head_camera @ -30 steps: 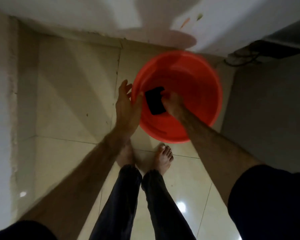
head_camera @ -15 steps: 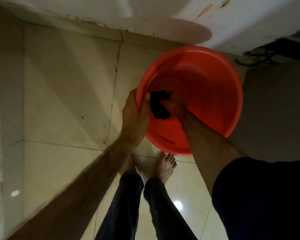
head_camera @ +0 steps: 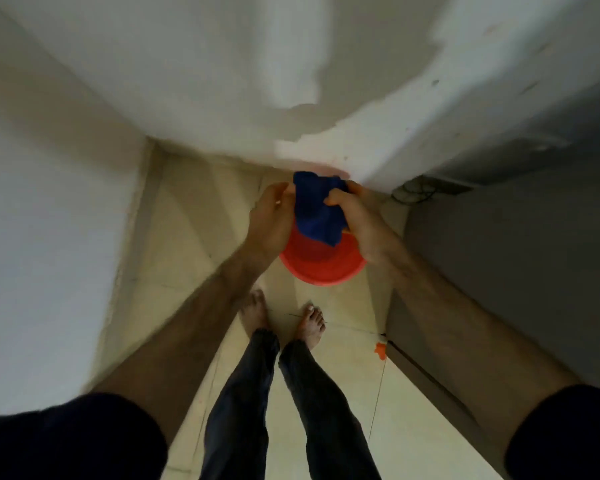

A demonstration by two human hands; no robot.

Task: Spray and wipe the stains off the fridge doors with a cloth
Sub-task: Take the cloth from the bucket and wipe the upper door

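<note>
A dark blue cloth (head_camera: 317,209) hangs bunched between both hands, above a red plastic basin (head_camera: 321,266) that stands on the tiled floor. My left hand (head_camera: 269,220) grips the cloth's left edge. My right hand (head_camera: 355,220) grips its right side, with the thumb curled over the top. Most of the basin's rim is hidden behind the hands and cloth. A grey fridge side (head_camera: 520,237) fills the right of the view. No spray bottle is in sight.
A white wall (head_camera: 222,74) with patchy plaster stands straight ahead, and another white wall (head_camera: 42,237) runs along the left. Dark cables (head_camera: 413,192) lie on the floor behind the fridge. A small orange scrap (head_camera: 380,350) lies by the fridge base. My bare feet stand just behind the basin.
The head has risen, so the basin looks smaller and farther below. The cloth has come up out of the basin. My left hand left the rim and now holds the cloth too.
</note>
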